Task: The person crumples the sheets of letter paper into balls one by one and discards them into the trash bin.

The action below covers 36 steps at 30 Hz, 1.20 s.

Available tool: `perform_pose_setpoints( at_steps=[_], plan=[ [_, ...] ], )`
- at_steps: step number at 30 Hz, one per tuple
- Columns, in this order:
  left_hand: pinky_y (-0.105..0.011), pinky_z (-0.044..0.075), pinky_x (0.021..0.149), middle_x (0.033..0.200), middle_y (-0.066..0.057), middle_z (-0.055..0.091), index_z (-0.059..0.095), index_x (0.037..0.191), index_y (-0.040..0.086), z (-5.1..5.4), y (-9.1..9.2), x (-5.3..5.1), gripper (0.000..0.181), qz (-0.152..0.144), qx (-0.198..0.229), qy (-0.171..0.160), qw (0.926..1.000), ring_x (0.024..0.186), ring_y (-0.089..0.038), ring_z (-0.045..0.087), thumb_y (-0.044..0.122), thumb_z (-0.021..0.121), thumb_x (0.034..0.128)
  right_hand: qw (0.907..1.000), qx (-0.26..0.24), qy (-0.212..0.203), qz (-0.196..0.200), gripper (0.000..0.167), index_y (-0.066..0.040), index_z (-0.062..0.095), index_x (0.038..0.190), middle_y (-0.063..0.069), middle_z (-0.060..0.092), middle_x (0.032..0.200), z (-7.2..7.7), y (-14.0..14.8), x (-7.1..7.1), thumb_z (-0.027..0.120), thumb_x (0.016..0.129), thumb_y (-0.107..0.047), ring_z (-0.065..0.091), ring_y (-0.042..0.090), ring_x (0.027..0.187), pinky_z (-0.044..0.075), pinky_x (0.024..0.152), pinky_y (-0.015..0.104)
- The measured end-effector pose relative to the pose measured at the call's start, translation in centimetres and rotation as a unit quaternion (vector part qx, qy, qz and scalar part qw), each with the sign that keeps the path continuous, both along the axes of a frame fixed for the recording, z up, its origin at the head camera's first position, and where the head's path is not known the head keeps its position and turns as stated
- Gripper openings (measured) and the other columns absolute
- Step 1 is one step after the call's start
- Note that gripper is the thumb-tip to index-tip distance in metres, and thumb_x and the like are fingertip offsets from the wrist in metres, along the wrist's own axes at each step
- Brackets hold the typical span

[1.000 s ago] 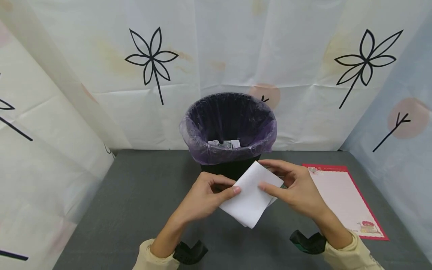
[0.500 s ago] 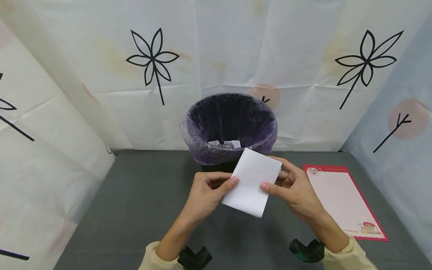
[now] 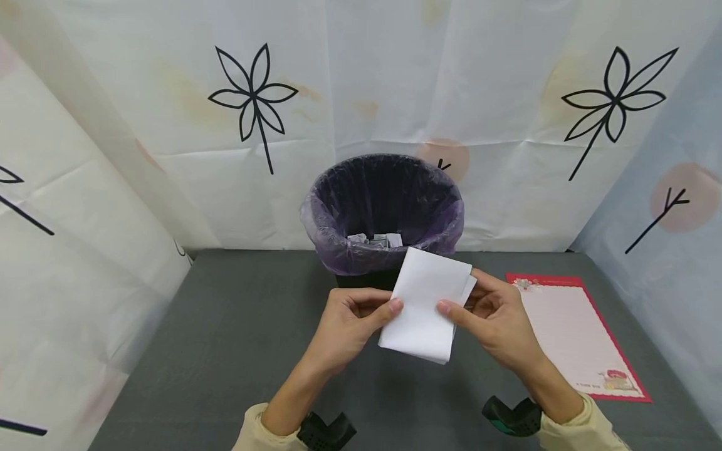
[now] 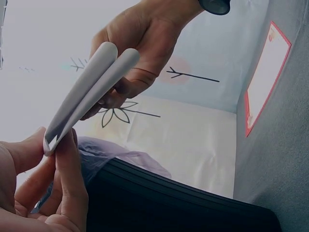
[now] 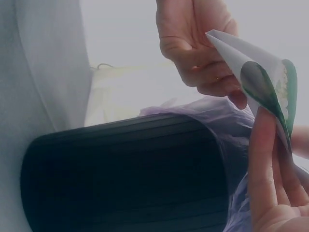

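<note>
A folded sheet of white paper (image 3: pixel 425 313) is held up between both hands, in front of the trash can (image 3: pixel 389 266). My left hand (image 3: pixel 352 326) pinches its left edge, thumb on the near face and fingers behind. At the opposite edge my right hand (image 3: pixel 496 319) pinches it the same way. In the left wrist view the folded paper (image 4: pixel 87 92) shows rounded folds with layers standing apart. Green printed edging shows on the paper (image 5: pixel 270 87) in the right wrist view. Some fingertips behind the sheet are hidden in the head view.
The dark trash can has a purple plastic liner (image 3: pixel 333 235), with several small white and grey pieces (image 3: pixel 386 240) inside. A red-bordered sheet of letter paper (image 3: pixel 581 338) lies on the grey table (image 3: pixel 237 338) at the right. Printed cloth walls (image 3: pixel 383 75) stand behind and at both sides.
The folded paper has turned more upright and risen slightly from its earlier tilt. Its layers lined up half a second ago and now fan apart a little at the right edge. Both hands keep holding it.
</note>
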State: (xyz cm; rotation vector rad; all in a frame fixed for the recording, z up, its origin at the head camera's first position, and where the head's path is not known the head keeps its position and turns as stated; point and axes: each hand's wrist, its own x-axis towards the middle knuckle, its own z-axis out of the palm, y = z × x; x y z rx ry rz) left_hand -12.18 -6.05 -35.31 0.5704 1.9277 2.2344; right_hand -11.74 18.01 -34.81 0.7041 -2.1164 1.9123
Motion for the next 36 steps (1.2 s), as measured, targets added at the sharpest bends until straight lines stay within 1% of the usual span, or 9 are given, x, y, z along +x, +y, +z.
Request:
perform_pose_setpoints(
  at_steps=[5, 13, 17, 20, 26, 29, 30, 32, 36],
  plan=[
    [-0.029, 0.059, 0.066, 0.100, -0.022, 0.073, 0.072, 0.112, -0.012, 0.26, -0.03, 0.15, 0.024, -0.002, 0.005, -0.007, 1.0000, 0.077, -0.019, 0.072, 0.004, 0.072, 0.0944, 0.9995, 0.011, 0.028, -0.007, 0.045, 0.008, 0.064, 0.125, 0.011, 0.075, 0.102, 0.07, -0.06, 0.00, 0.072, 0.082, 0.019, 0.074, 0.022, 0.075, 0.060, 0.062, 0.031],
    [-0.022, 0.053, 0.055, 0.094, -0.022, 0.074, 0.073, 0.111, -0.011, 0.07, -0.03, 0.26, 0.022, -0.002, 0.008, 0.004, 1.0000, 0.066, -0.014, 0.067, 0.004, 0.072, 0.0939, 0.9986, -0.010, 0.051, 0.013, 0.043, 0.011, 0.065, 0.119, 0.012, 0.074, 0.096, -0.12, -0.07, 0.01, 0.071, 0.079, 0.022, 0.071, 0.020, 0.067, 0.057, 0.056, 0.026],
    [-0.023, 0.054, 0.057, 0.096, -0.022, 0.074, 0.072, 0.111, -0.013, -0.07, -0.10, 0.20, 0.025, -0.014, 0.022, 0.000, 0.9997, 0.068, -0.014, 0.068, 0.005, 0.072, 0.0947, 0.9982, -0.018, 0.056, 0.014, 0.043, 0.011, 0.066, 0.119, 0.012, 0.074, 0.096, -0.09, -0.03, 0.03, 0.071, 0.078, 0.023, 0.072, 0.020, 0.067, 0.058, 0.057, 0.027],
    [-0.024, 0.054, 0.060, 0.097, -0.020, 0.074, 0.071, 0.112, -0.014, -0.06, -0.14, 0.15, 0.027, -0.020, 0.030, -0.009, 0.9993, 0.071, -0.014, 0.068, 0.007, 0.072, 0.0952, 0.9978, -0.025, 0.059, 0.017, 0.044, 0.011, 0.066, 0.119, 0.011, 0.074, 0.098, -0.10, -0.03, 0.02, 0.071, 0.077, 0.024, 0.073, 0.020, 0.069, 0.059, 0.058, 0.027],
    [-0.025, 0.054, 0.063, 0.096, -0.010, 0.073, 0.068, 0.115, -0.016, -0.22, -0.16, 0.00, 0.034, -0.038, 0.050, -0.056, 0.9965, 0.076, -0.015, 0.066, 0.013, 0.071, 0.0968, 0.9961, -0.049, 0.064, 0.033, 0.045, 0.010, 0.069, 0.117, 0.011, 0.074, 0.101, -0.08, -0.18, 0.04, 0.070, 0.076, 0.027, 0.074, 0.020, 0.072, 0.059, 0.061, 0.028],
    [-0.026, 0.055, 0.066, 0.097, -0.006, 0.072, 0.066, 0.118, -0.016, -0.35, -0.20, -0.07, 0.040, -0.052, 0.053, -0.083, 0.9938, 0.078, -0.016, 0.067, 0.019, 0.069, 0.0989, 0.9955, -0.055, 0.064, 0.043, 0.045, 0.009, 0.070, 0.116, 0.011, 0.075, 0.102, 0.00, -0.19, 0.10, 0.070, 0.075, 0.028, 0.074, 0.019, 0.073, 0.060, 0.062, 0.028],
    [-0.026, 0.055, 0.066, 0.096, -0.005, 0.072, 0.066, 0.119, -0.016, -0.39, -0.21, -0.10, 0.041, -0.056, 0.053, -0.092, 0.9928, 0.078, -0.015, 0.067, 0.021, 0.068, 0.0996, 0.9958, -0.051, 0.062, 0.044, 0.045, 0.007, 0.072, 0.116, 0.009, 0.075, 0.103, 0.05, -0.17, 0.11, 0.071, 0.075, 0.027, 0.074, 0.018, 0.074, 0.060, 0.062, 0.028],
    [-0.027, 0.056, 0.068, 0.095, -0.005, 0.071, 0.066, 0.118, -0.016, -0.45, -0.19, -0.19, 0.045, -0.067, 0.061, -0.111, 0.9897, 0.079, -0.016, 0.067, 0.026, 0.065, 0.1012, 0.9962, -0.041, 0.061, 0.047, 0.043, 0.005, 0.073, 0.115, 0.007, 0.075, 0.103, 0.12, -0.09, 0.11, 0.072, 0.077, 0.025, 0.074, 0.017, 0.075, 0.059, 0.062, 0.027],
    [-0.031, 0.058, 0.073, 0.096, -0.007, 0.073, 0.069, 0.116, -0.013, -0.42, -0.11, -0.28, 0.051, -0.092, 0.083, -0.152, 0.9806, 0.083, -0.018, 0.071, 0.035, 0.060, 0.1034, 0.9961, -0.023, 0.062, 0.058, 0.036, 0.007, 0.074, 0.112, 0.002, 0.076, 0.105, 0.19, 0.02, 0.04, 0.075, 0.078, 0.021, 0.074, 0.015, 0.079, 0.060, 0.063, 0.028]
  ],
)
